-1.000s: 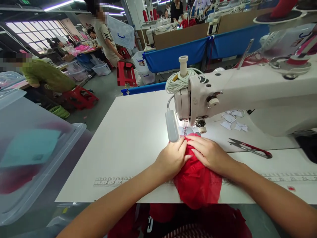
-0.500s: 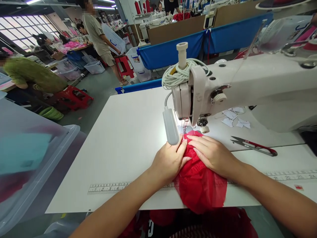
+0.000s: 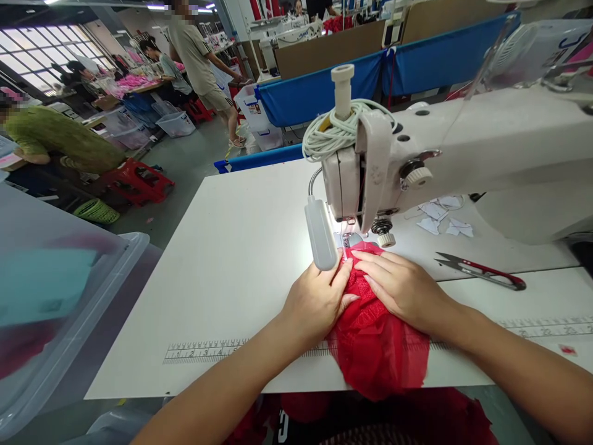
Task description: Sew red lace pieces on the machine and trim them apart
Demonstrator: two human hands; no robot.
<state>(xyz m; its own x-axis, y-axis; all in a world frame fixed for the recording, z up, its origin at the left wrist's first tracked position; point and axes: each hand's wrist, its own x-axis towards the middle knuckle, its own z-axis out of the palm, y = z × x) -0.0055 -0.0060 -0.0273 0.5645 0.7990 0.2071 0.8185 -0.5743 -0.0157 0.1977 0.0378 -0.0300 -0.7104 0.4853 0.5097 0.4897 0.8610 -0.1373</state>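
Red sheer fabric (image 3: 377, 352) with a lacy strip lies bunched on the sewing table (image 3: 241, 247), its lower end reaching the front edge. Its upper end sits close to the presser foot (image 3: 346, 240) of a white sewing machine (image 3: 463, 142). My left hand (image 3: 319, 293) pinches the fabric's left side between thumb and fingers, just below a grey lamp (image 3: 322, 238). On the right side, my right hand (image 3: 401, 284) rests with fingers stretched out flat, pressing on the fabric. What lies under both palms is hidden.
Thread snips (image 3: 482, 272) with a red handle lie right of my right hand. White fabric scraps (image 3: 435, 217) lie behind them. A ruler strip (image 3: 204, 352) runs along the table front. A translucent bin (image 3: 69, 346) stands at the left. Other people work or walk beyond.
The view has shifted slightly. My hands and the fabric stay in nearly the same place under the machine. In the background, a standing person has moved a little to the right.
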